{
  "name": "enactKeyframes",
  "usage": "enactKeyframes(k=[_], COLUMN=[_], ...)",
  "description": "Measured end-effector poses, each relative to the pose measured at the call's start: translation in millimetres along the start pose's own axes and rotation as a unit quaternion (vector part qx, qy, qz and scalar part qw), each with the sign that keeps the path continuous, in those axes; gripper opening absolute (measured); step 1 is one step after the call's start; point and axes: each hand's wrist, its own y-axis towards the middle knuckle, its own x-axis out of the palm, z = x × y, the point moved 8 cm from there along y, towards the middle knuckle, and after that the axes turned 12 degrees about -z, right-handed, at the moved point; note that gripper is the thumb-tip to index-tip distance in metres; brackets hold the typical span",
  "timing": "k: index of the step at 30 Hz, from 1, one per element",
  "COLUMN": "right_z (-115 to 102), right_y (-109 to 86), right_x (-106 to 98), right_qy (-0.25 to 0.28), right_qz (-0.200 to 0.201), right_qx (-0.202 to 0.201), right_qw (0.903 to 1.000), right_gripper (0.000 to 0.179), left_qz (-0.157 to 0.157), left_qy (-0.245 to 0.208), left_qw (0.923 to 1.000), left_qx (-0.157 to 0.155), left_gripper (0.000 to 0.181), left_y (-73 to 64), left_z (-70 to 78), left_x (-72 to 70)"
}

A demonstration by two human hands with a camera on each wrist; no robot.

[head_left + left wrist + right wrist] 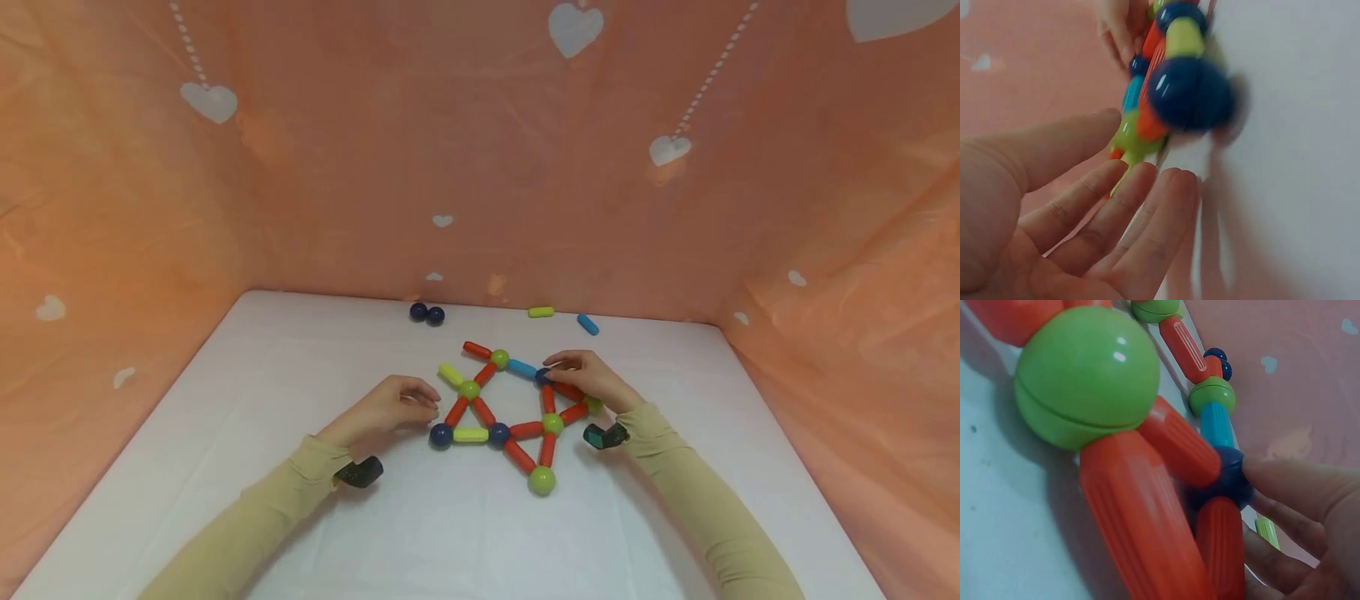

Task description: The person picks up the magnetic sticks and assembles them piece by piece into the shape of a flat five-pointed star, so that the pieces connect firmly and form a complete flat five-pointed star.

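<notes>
A flat frame of ball-and-rod magnetic building pieces lies on the white table, with red rods [527, 430], a yellow-green rod [471, 435], and green and dark blue balls. My right hand [592, 382] pinches a dark blue ball [1225, 481] at its far right part, between a light blue rod [1216, 424] and red rods. Beside the left corner ball [441, 435], my left hand [388, 408] is held with fingers loosely bent and nothing in them. In the left wrist view that dark blue ball [1190, 94] stands just beyond the fingertips. My right hand partly covers a green ball [593, 406].
Two loose dark blue balls [427, 313] sit at the table's back edge. Farther right there lie a yellow-green rod [541, 312] and a light blue rod [588, 324]. An orange cloth [487, 167] with white hearts encloses the back and sides.
</notes>
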Motion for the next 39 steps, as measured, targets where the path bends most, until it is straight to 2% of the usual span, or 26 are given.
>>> enactKeyframes(k=[2,4,7,12,16,18,23,27,31,39], right_z=[-1,-3,-5,-8,-6,-5,-6,-6,-6,-5], right_y=[-0.3,-1.7,-4.3,-6.4,-3.4,-1.6,0.7,-0.1,-2.0,-3.0], right_x=[0,0,0,-1,-1,-1,4,8,7,3], right_qy=[-0.002,-0.003,-0.004,-0.022,-0.029,-0.019,-0.014,-0.012,-0.011,-0.020], right_qz=[0.001,0.000,0.000,-0.004,-0.003,-0.001,-0.002,-0.004,-0.004,0.003], right_qx=[-0.004,-0.007,-0.012,-0.029,-0.024,-0.017,-0.023,-0.011,-0.010,-0.014], right_qw=[1.0000,1.0000,0.9999,0.9993,0.9993,0.9997,0.9996,0.9999,0.9999,0.9997], right_gripper=[0.039,0.040,0.040,0.041,0.040,0.038,0.036,0.037,0.038,0.038], left_qz=[0.010,0.028,0.075,0.157,0.187,0.192,0.198,0.193,0.192,0.211], left_qy=[-0.006,0.009,0.025,0.058,0.079,0.087,0.089,0.060,0.061,0.084], left_qw=[0.9999,0.9995,0.9962,0.9829,0.9734,0.9708,0.9693,0.9742,0.9751,0.9700], left_qx=[0.000,0.015,0.037,0.077,0.105,0.115,0.116,0.101,0.093,0.087], left_gripper=[0.034,0.035,0.038,0.044,0.051,0.053,0.057,0.059,0.059,0.054], left_y=[4.2,10.2,21.0,39.6,53.0,58.5,67.2,73.8,77.1,81.0], left_z=[2.2,8.1,17.2,28.5,31.1,30.9,22.7,13.2,12.6,15.2], left_x=[-11.0,-25.0,-49.8,-87.5,-105.4,-109.7,-114.4,-115.5,-116.1,-120.7])
